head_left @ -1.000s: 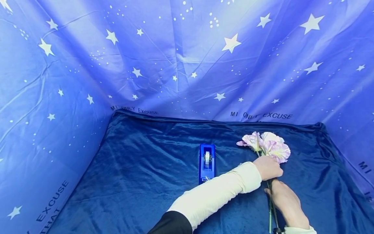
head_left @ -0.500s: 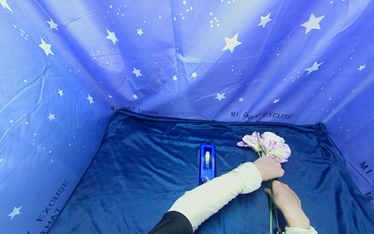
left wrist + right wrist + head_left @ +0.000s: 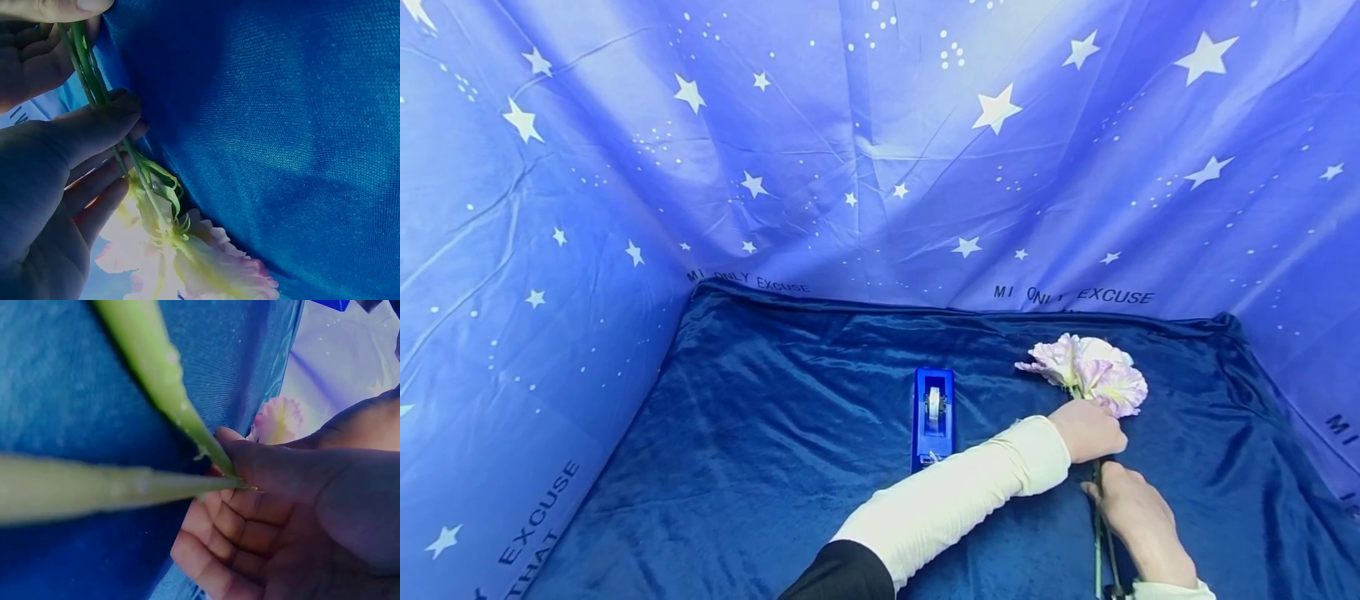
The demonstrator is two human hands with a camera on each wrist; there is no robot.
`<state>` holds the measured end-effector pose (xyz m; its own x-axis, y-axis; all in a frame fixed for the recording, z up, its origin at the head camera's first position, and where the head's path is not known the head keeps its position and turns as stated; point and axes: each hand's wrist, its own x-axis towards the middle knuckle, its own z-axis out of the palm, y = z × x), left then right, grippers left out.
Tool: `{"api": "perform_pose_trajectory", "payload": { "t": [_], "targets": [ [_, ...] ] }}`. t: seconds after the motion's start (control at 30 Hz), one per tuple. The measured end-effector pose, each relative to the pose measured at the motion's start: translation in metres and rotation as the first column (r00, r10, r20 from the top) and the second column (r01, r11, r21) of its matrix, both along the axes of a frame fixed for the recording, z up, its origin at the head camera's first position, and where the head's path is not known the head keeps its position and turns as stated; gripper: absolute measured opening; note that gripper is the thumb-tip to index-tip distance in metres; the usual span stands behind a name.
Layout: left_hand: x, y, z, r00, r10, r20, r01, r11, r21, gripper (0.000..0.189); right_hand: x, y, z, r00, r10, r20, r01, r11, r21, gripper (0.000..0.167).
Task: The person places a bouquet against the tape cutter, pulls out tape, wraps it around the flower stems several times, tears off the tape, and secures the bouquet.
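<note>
1. Flowers [image 3: 1097, 379] are gripped toward four o'clock in the head view, by the left hand [image 3: 1087, 431] higher up and the right hand [image 3: 1135, 510] lower; a blue tape dispenser [image 3: 934, 417] is set between eight and nine o'clock from them.
2. Left wrist: stems [image 3: 91, 70] are pinched narrowly by the left hand, blooms [image 3: 190, 265] seen toward six o'clock.
3. Right wrist: the stems are pinched by the right hand.
</note>
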<state>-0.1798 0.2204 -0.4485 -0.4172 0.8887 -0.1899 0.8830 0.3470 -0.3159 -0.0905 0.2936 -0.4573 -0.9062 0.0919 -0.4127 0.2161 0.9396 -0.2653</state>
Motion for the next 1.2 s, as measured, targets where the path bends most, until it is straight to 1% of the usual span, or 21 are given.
{"api": "perform_pose_trajectory", "payload": {
  "t": [0.1, 0.17, 0.33, 0.4, 0.6, 0.8, 1.07, 1.2],
  "targets": [
    [0.0, 0.0, -0.001, 1.0, 0.0, 0.002, 0.0, 1.0, 0.013, 0.028, 0.001, -0.001, 0.0, 0.999, 0.021, -0.03, -0.021, 1.0, 0.007, 0.022],
    [0.0, 0.0, -0.001, 1.0, 0.001, 0.004, -0.001, 1.0, 0.019, 0.027, 0.002, -0.001, -0.001, 0.997, 0.036, -0.065, -0.036, 0.999, 0.009, 0.02],
    [0.002, -0.001, 0.002, 1.0, -0.011, -0.016, 0.011, 1.0, 0.014, 0.028, 0.006, -0.002, 0.001, 0.989, 0.05, -0.137, -0.05, 0.999, 0.003, 0.017],
    [0.002, -0.002, 0.003, 1.0, -0.015, -0.027, 0.016, 1.0, 0.011, 0.028, 0.007, -0.002, 0.002, 0.987, 0.05, -0.153, -0.051, 0.999, -0.002, 0.017],
    [0.004, -0.001, 0.004, 0.999, -0.02, -0.044, 0.02, 1.0, 0.011, 0.028, 0.01, -0.002, 0.002, 0.982, 0.049, -0.182, -0.052, 0.999, -0.011, 0.017],
    [0.004, -0.001, 0.006, 0.999, -0.01, -0.051, 0.012, 1.0, 0.027, 0.028, 0.011, -0.004, 0.004, 0.978, 0.036, -0.206, -0.037, 0.999, -0.004, 0.016],
    [0.004, -0.006, 0.014, 0.998, -0.015, -0.058, 0.018, 0.999, 0.052, 0.029, 0.014, -0.005, 0.006, 0.964, 0.035, -0.262, -0.036, 0.999, 0.002, 0.016],
    [0.005, -0.008, 0.019, 0.997, -0.018, -0.074, 0.022, 0.998, 0.051, 0.029, 0.013, -0.007, 0.01, 0.963, 0.022, -0.268, -0.021, 1.0, 0.005, 0.017]
  ]
}}
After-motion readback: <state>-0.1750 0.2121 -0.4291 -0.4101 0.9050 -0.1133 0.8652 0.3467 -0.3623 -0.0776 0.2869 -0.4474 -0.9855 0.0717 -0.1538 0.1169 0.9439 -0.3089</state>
